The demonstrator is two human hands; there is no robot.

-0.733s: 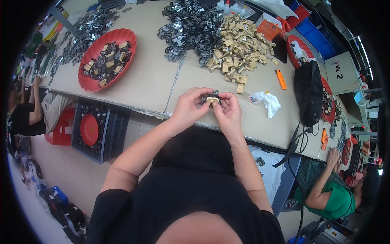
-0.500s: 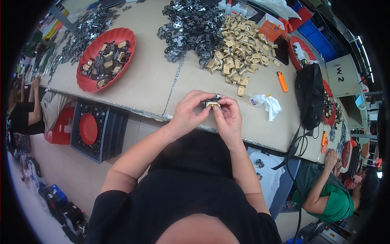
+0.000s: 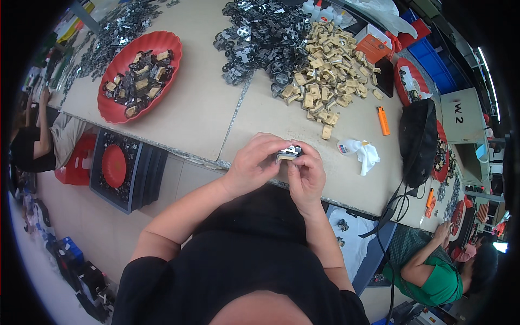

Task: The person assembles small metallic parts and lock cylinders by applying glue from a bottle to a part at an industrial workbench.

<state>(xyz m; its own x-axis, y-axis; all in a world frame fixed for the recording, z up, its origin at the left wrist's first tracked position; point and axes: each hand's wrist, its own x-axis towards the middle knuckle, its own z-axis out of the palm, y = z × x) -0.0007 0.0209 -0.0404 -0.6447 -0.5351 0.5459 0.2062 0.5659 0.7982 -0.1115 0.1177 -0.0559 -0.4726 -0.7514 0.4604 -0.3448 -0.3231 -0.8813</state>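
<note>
Both your hands meet at the counter's (image 3: pixel 179 116) near edge, left hand (image 3: pixel 254 165) and right hand (image 3: pixel 307 176) fingers closed around a small black-and-silver part (image 3: pixel 290 152). Keep it pinched squarely, thumbs steady, pressing evenly.

The small part (image 3: pixel 290 153) held between the fingers (image 3: pixel 271 157) of both hands looks like shiny metal with a dull tan piece on it. The bench (image 3: pixel 200 108) top is matt, like plain board, pale and a bit rough. The red tray (image 3: pixel 111 103) is smooth, glossy plastic. The dark pile of wheel parts (image 3: pixel 260 40) gleams like metal. The tan blocks (image 3: pixel 325 76) beside it look dull, like wood or plastic; I cannot tell which. The orange lighter (image 3: pixel 383 120) is shiny plastic. The white rag (image 3: pixel 364 153) is soft, crumpled cloth. The black bag (image 3: pixel 418 141) is matt cloth.
</note>
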